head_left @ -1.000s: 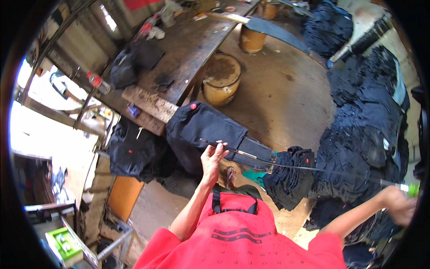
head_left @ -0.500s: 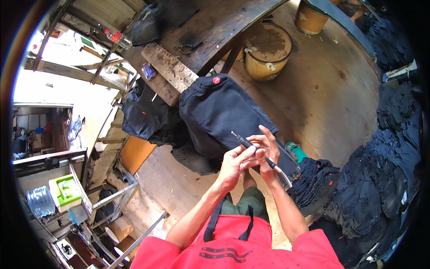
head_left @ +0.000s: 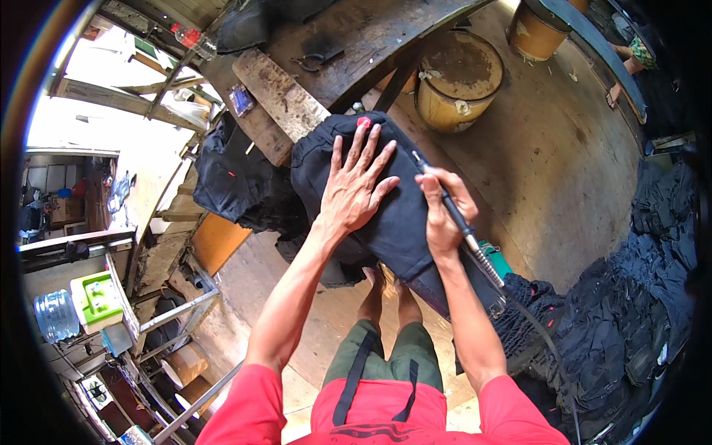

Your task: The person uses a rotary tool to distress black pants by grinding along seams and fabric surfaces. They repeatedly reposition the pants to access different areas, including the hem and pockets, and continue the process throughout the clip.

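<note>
Hands are on a dark blue piece of cloth (head_left: 386, 215) in the middle of the frame. It looks like folded jeans, pulled over a form so it sits tight and smooth.

The left hand (head_left: 354, 187) lies flat on the cloth with the fingers spread wide apart. It holds nothing; it just presses the cloth down. A small red tag (head_left: 363, 122) sits at the top edge of the cloth, just beside the fingertips.

The right hand (head_left: 443, 211) is wrapped tight around a thin pen-like tool (head_left: 452, 211). The tip of the tool touches the cloth near its right edge. A springy metal hose (head_left: 489, 267) runs from the tool down toward the lower right of the frame.

The cloth under the hands looks plain and even, with no marks that I can see, so the work on this piece seems to be just starting. I cannot tell how much of it is left.

A big pile of dark clothes (head_left: 638, 311) lies at the right of the frame. More dark clothes (head_left: 237, 178) hang at the left of the cloth. A wooden bench (head_left: 356, 37) is at the top, and a yellow bucket (head_left: 456, 81) stands on the floor in the upper right.
</note>
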`<state>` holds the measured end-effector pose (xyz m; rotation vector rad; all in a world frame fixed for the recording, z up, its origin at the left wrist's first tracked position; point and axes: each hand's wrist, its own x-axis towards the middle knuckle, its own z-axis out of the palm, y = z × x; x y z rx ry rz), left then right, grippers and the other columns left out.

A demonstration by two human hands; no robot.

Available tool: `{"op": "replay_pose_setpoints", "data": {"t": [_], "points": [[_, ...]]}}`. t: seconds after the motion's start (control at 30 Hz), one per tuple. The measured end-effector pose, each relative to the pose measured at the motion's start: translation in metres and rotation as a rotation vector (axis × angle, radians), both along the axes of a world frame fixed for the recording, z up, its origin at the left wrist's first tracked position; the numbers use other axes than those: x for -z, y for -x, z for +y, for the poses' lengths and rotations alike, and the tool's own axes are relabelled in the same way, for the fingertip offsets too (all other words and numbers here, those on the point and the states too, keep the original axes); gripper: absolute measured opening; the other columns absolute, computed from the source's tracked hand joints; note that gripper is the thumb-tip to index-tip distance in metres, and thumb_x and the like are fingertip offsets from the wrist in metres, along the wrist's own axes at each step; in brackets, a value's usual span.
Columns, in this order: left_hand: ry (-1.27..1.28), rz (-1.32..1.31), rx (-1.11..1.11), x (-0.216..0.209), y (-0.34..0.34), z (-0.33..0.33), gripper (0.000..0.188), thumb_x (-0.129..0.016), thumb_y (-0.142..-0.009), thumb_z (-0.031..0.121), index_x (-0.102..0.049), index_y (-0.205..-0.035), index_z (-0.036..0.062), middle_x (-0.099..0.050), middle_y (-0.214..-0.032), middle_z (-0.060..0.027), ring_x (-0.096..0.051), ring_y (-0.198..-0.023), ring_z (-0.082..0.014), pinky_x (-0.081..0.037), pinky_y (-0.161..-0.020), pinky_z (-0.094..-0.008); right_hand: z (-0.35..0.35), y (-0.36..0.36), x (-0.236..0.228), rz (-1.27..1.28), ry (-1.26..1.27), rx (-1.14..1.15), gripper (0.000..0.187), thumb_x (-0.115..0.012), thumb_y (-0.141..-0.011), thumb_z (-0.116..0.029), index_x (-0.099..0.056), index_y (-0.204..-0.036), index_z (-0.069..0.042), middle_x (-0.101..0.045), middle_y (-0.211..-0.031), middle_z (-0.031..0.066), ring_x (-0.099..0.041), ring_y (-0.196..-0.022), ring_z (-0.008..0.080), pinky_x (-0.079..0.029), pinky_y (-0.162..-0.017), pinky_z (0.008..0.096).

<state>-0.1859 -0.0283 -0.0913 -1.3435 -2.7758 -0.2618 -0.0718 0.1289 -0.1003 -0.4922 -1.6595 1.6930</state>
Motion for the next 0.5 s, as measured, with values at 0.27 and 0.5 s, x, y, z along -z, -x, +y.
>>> {"op": "replay_pose_setpoints", "data": {"t": [0.27, 0.5], "points": [[-0.1, -0.167, -0.112, 0.003, -0.03, -0.01, 0.08, -0.056, -0.11, 0.053, -0.036, -0.174, 0.009, -0.026, -0.184, -0.0117, -0.023, -0.171, -0.0276, -0.014, -0.138, -0.0461, -0.001, -0.033, 0.0, -0.228, -0.33, -0.055, 0.032, -0.064, -0.111, -0.014, -0.074, -0.136, 0.003, -0.08, -0.108, 0.0202, -0.079, -0.099, 0.0313, -0.06, -0.097, 0.0416], [-0.436, -0.164, -0.167, -0.01, 0.022, -0.01, 0.055, -0.089, -0.09, 0.029, -0.069, -0.138, 0.0105, -0.07, -0.144, -0.0065, -0.062, -0.129, -0.0275, -0.044, -0.113, -0.0433, 0.005, -0.031, -0.011, -0.189, -0.108, -0.05, 0.027, -0.071, -0.106, -0.004, -0.075, -0.131, 0.007, -0.08, -0.117, 0.0195, -0.08, -0.108, 0.0253, -0.062, -0.097, 0.0351]]}}
